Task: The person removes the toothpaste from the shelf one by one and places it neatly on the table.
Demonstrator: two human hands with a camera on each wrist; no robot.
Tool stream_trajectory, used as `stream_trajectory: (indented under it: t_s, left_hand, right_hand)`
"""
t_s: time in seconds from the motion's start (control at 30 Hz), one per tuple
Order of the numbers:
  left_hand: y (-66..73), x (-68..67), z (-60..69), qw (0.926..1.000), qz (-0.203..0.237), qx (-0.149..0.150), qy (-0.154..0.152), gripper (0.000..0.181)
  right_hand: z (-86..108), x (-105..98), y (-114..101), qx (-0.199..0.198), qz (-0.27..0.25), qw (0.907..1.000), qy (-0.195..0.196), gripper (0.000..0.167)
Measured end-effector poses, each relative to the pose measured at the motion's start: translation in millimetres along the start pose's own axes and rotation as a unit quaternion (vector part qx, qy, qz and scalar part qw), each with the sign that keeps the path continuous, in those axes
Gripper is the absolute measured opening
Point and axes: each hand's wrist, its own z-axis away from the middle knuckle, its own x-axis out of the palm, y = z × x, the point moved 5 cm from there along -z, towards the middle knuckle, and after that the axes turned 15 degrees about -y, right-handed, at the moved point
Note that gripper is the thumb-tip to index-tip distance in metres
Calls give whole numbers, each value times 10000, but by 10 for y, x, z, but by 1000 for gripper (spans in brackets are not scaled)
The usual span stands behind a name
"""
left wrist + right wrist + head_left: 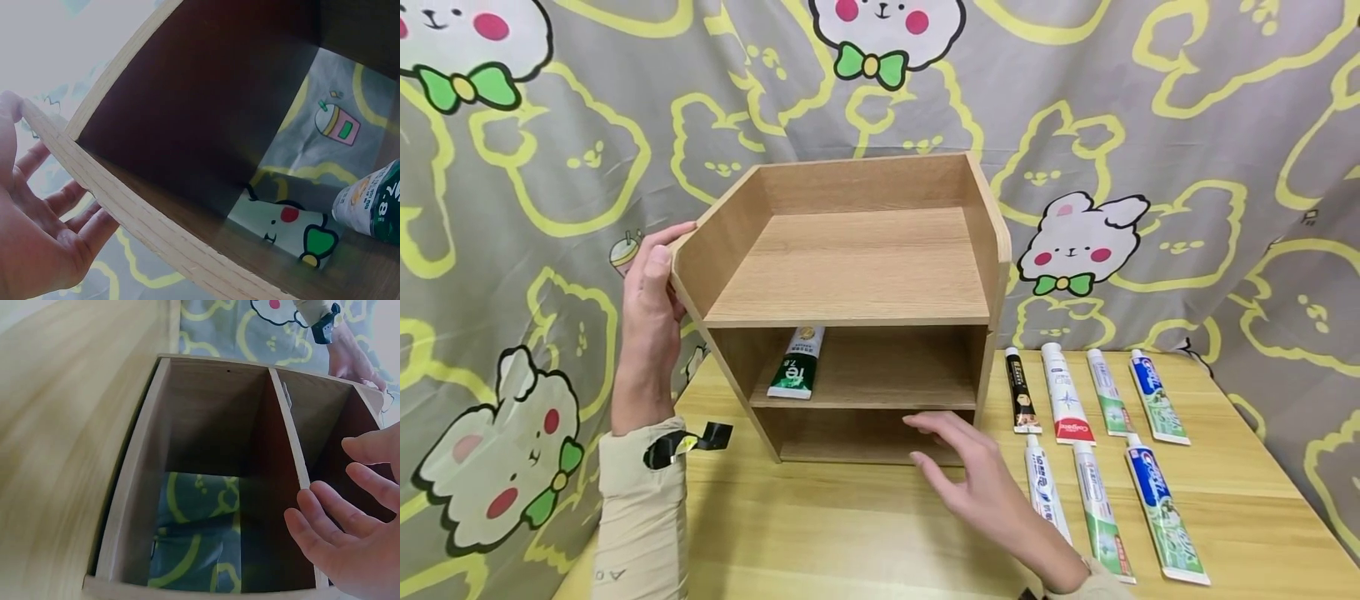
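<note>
A small wooden desktop shelf (850,321) stands on the table, with a raised-edge top and two compartments below. My left hand (651,325) holds the upper left side panel. In the left wrist view that hand (53,231) has its thumb at the panel's edge and its fingers behind. A green and white toothpaste tube (796,367) lies at the left of the middle compartment; part of it also shows in the left wrist view. My right hand (973,467) hovers before the lower compartment with fingers spread and holds nothing; the right wrist view shows this hand (350,525) near the divider's edge.
Right of the shelf, toothpaste tubes lie in two rows: a black one (1021,392), a red and white one (1066,396), blue-green ones (1161,508) and several others. A patterned curtain (1075,125) hangs behind the wooden table (835,533).
</note>
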Motion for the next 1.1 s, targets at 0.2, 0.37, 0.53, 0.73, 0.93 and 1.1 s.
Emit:
stream_trajectory:
  t_s: [0.2,0.37,0.53,0.73,0.93,1.1]
  left_hand:
    - [4,7,10,10000,20,1,-6,44]
    - [10,-2,19,10000,41,53,4,44]
    - [12,-3,26,9999,59,102,-7,44]
    - [12,2,15,9999,86,84,-31,44]
    - [-4,-3,9,9996,274,54,33,45]
    - [-8,-3,3,9995,291,77,52,46]
  right_hand:
    - [-172,66,-78,-182,-58,9997,141,41]
    - [-344,120,-141,-324,-247,9990,163,37]
    - [-500,175,-162,-240,-515,9984,60,37]
    - [-672,218,-189,-257,-574,9980,79,37]
    - [-857,267,-196,-163,-563,9983,25,36]
    - [-996,330,-210,-58,-424,9990,-117,36]
